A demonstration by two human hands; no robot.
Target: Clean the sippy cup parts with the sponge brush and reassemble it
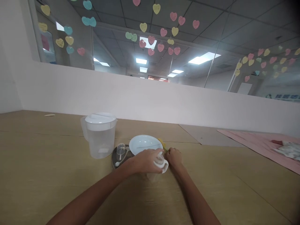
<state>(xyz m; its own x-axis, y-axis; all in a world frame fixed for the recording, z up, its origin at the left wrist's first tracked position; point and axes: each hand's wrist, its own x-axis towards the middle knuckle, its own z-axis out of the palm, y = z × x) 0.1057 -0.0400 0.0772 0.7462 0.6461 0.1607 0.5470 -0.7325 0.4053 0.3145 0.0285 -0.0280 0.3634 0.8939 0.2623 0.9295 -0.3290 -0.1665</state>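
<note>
My left hand [148, 161] is wrapped around a small clear pot with a white rim and handle [165, 166]. Its see-through lower part is blurred against the table. Just right of it, my right hand [174, 157] has its fingers curled at the green, stem-like end of a yellow item [162, 143], perhaps a flower. A white bowl [142, 142] stands behind my left hand, with a thin line across its inside. On a dark round tray [114, 158], partly hidden by my left hand, are a small clear cup [121, 150] and a white spoon-like tool [122, 160].
A translucent lidded pitcher [100, 139] with clear liquid stands left of the tray. At the right lies a pink cloth [248, 142] with a red and white bundle [287, 148] on it. A white wall [145, 97] under glass panels with heart-shaped notes borders the wooden table [47, 175].
</note>
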